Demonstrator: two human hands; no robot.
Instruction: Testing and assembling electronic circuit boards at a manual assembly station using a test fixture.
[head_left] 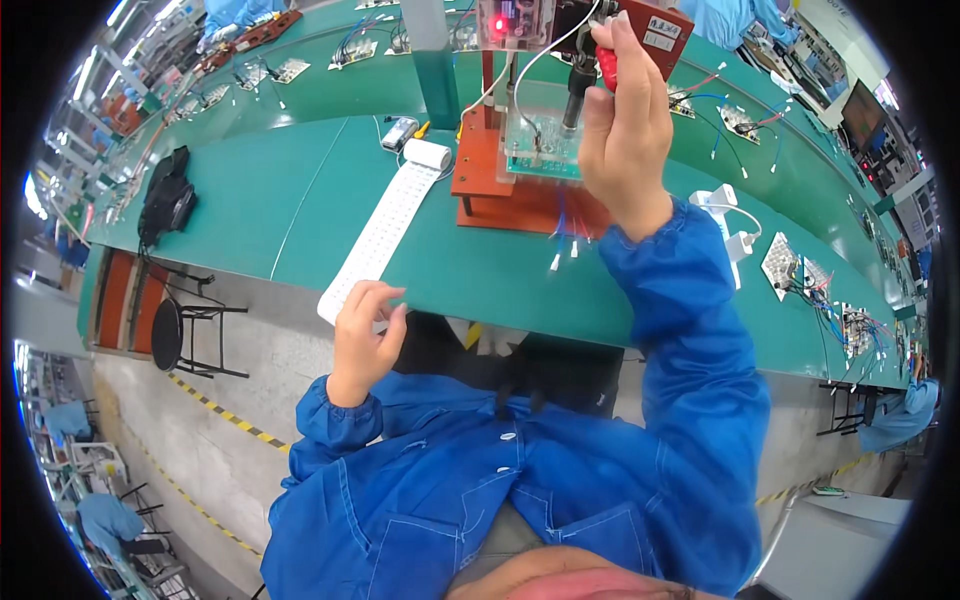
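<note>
My right hand [630, 130] is raised at a red handle [606, 68] on a test fixture, with the handle between the thumb and the upright fingers. The fixture has a red-brown base [480, 180], a dark plunger [577, 92] and a clear plate. A green circuit board [545, 162] lies under the plate, and thin wires with white connectors [557, 260] hang off the front. My left hand [366, 335] is by the near end of a white label strip [385, 235], fingers loosely bent and thumb apart. The strip runs from a roll [428, 153] beside the fixture.
A box with a lit red light [515, 22] tops the fixture. A white power strip [722, 215] and wired boards [795, 265] lie to the right. At left are a black bag-like item [168, 198] and a stool [185, 335]. A grey-green post [430, 70] rises behind.
</note>
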